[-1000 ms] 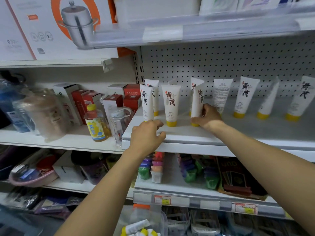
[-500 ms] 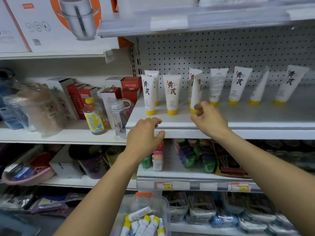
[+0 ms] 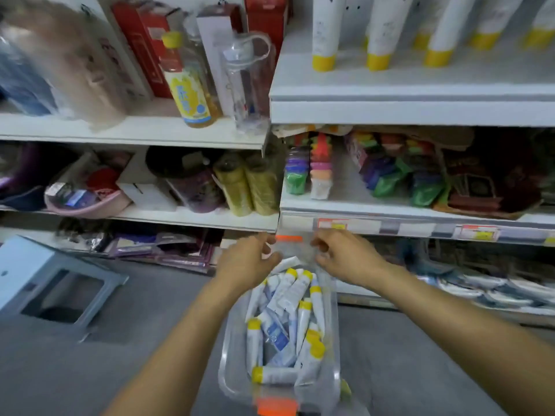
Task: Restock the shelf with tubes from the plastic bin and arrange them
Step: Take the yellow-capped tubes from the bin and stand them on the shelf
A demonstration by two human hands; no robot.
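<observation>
Where the clear plastic bin (image 3: 332,349) sits on the grey floor, white yellow-capped tubes (image 3: 283,319) lie heaped inside — smooth, soft-sided; left hand (image 3: 250,262) and right hand (image 3: 345,256) hover loosely curled over its far rim, holding nothing, more tubes upright on the shelf (image 3: 420,85).

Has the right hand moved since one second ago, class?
Yes. The right hand has dropped from the tube shelf to the plastic bin's far end.
</observation>
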